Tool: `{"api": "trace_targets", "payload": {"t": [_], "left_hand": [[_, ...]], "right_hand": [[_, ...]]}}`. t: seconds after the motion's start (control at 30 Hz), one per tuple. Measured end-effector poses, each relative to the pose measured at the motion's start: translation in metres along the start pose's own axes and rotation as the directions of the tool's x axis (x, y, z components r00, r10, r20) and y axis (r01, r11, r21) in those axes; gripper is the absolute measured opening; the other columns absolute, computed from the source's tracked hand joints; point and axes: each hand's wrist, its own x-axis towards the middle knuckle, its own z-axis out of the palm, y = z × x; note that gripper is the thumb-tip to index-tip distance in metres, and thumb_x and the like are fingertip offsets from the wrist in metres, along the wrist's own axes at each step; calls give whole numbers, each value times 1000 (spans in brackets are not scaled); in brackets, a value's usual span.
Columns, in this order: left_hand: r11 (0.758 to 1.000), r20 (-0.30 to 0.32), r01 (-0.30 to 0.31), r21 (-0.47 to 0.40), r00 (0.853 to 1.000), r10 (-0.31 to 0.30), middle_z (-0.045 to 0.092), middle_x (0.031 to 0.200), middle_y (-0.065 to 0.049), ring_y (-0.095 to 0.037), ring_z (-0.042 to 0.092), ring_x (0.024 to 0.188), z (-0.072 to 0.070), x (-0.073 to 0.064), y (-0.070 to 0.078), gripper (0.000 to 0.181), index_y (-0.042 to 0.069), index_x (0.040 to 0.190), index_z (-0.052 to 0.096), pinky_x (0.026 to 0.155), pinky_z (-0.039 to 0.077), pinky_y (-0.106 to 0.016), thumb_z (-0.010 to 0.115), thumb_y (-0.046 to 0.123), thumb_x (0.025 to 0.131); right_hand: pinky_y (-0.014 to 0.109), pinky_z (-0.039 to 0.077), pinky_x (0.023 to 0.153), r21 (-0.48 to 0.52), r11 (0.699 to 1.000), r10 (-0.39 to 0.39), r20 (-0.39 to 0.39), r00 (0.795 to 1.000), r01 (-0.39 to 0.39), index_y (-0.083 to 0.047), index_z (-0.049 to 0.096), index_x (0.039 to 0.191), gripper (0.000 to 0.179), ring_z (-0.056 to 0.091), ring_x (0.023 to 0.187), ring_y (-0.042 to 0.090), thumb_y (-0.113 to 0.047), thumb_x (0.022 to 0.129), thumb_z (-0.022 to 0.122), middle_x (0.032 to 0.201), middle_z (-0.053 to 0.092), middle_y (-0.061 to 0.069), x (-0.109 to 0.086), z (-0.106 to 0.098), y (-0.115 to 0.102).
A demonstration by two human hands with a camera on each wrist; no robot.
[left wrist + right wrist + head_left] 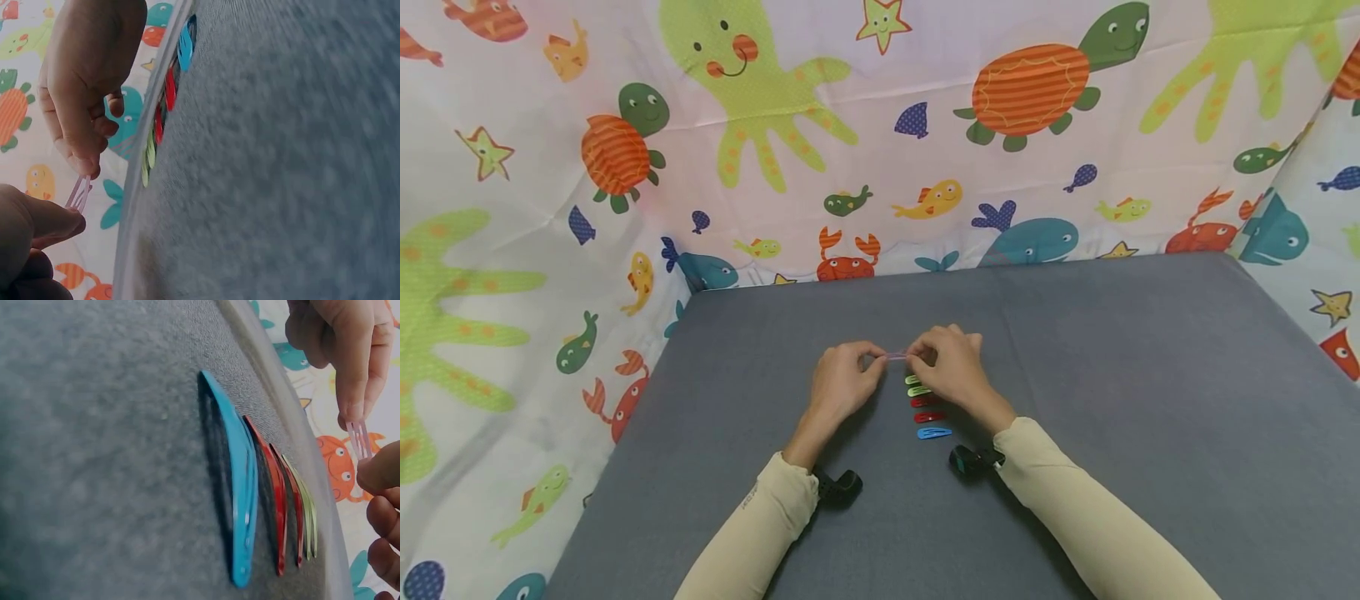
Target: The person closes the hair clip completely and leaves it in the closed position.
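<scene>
A pale pink snap hair clip (897,356) is held up between both hands, one end in each. The left hand (846,377) pinches its left end between thumb and forefinger; the right hand (951,364) pinches the other end the same way. Beneath the right hand a column of hair clips lies on the grey cloth: two light green clips (307,506) farthest off, two red clips (930,417), and a blue clip (934,433) nearest the body. In the right wrist view the pink clip (359,439) shows its open slots between the fingertips.
A grey cloth-covered table (1112,400) spreads around the hands. Behind it and at both sides hangs a white curtain (820,158) printed with sea animals. Black wrist cameras (838,489) sit below each cream sleeve (760,517).
</scene>
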Motion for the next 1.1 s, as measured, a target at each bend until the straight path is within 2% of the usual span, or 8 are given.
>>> {"api": "trace_targets", "payload": {"t": [0.2,0.33,0.67,0.97,1.1], "left_hand": [[997,-18,-75,-12,997,75,35,50,9,-3,27,43,-3,-3,9,12,16,99,81,42,20,-23,72,23,94],[995,-19,-94,-30,995,94,34,48,10,-2,26,42,-4,-4,14,13,16,99,81,41,19,-22,72,23,94],[994,-28,-98,-40,995,97,35,49,9,-3,26,42,-4,-6,17,12,17,95,81,42,18,-23,75,27,93],[989,-44,-145,-36,989,144,33,49,9,-3,25,43,-6,-8,22,11,17,94,81,43,17,-22,76,27,93],[987,-50,-157,-40,987,155,33,50,9,-4,25,43,-7,-8,24,10,17,94,81,44,17,-22,76,26,92]], "right_hand": [[48,24,85,59,997,-41,-79,996,45,-15,77,82,7,52,78,22,-19,86,82,80,68,0,-7,-5,0],[47,22,86,98,993,-58,-121,991,70,-14,76,82,10,53,78,25,-18,83,85,79,69,1,-11,-8,1],[46,19,85,128,987,-77,-135,988,94,-15,76,81,10,52,79,27,-17,83,85,81,69,1,-16,-12,1],[45,21,85,167,981,-74,-165,984,102,-14,76,82,11,54,79,27,-17,82,86,80,69,1,-18,-14,5],[44,22,84,162,983,-58,-168,984,86,-12,75,86,15,54,80,27,-18,81,87,83,68,6,-17,-14,8]]}}
